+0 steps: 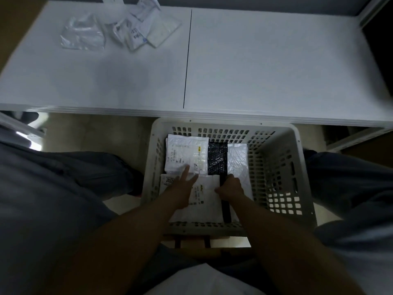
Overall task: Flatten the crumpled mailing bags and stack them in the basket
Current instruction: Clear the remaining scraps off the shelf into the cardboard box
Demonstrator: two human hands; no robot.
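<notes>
So I'm at the stacking step right now, both hands down in the basket (pixel 302 167) in the lower middle of the frame. My left hand (pixel 182 188) is flat, fingers spread and straight, pressing on the front bag (pixel 205 204), with the fingertips reaching onto the labelled bag (pixel 187 154) lying just behind it. My right hand (pixel 230 187) is curled up at the front bag's right edge; honestly can't tell if it's pinching that edge or just knuckling it down. A black bag (pixel 217 158) and another white bag (pixel 238 160) sit to the right, underneath. Next move, I reckon: smooth this one so it lies level, let go, then reach up to the crumpled pile (pixel 119 28) at the upper left of the table (pixel 265 71), well apart from the basket, for another.
</notes>
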